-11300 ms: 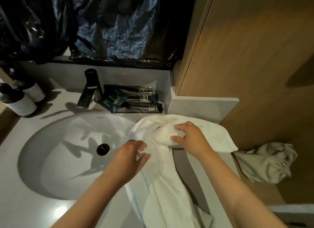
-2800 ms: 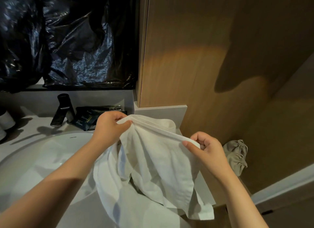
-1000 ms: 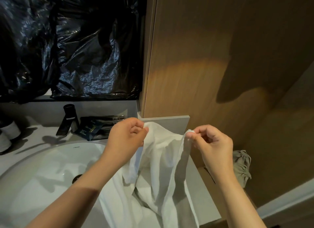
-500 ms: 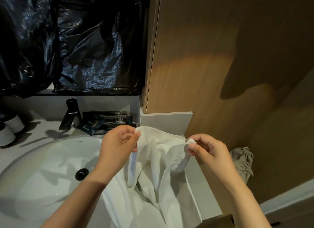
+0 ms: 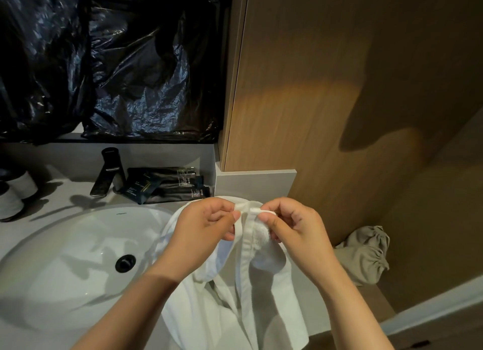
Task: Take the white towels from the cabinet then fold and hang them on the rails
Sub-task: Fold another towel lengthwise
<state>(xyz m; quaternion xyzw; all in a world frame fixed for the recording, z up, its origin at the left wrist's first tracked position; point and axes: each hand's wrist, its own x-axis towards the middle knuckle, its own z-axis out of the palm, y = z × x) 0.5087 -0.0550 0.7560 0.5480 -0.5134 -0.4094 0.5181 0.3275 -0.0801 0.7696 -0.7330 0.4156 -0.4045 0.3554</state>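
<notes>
A white towel [image 5: 243, 292] hangs in loose folds over the right end of the grey vanity counter [image 5: 65, 193], partly over the sink's rim. My left hand [image 5: 206, 227] pinches the towel's top edge between thumb and fingers. My right hand [image 5: 292, 227] pinches the same edge right beside it, so the two hands nearly touch above the counter. The rest of the towel droops down toward me. No rail and no cabinet opening are in view.
A white oval sink [image 5: 78, 266] with a black drain lies at left, a black tap [image 5: 108, 172] behind it. Dark toiletry packets [image 5: 167, 185] lie by the wall, two bottles [image 5: 13, 195] at far left. Black plastic sheeting [image 5: 109, 62] covers the wall above. A beige bag [image 5: 366, 255] sits by the wooden panel [image 5: 339, 88].
My hands have come together: the right hand moved left with its corner of the towel until it met the left hand's corner. The camera also tipped down a little.
</notes>
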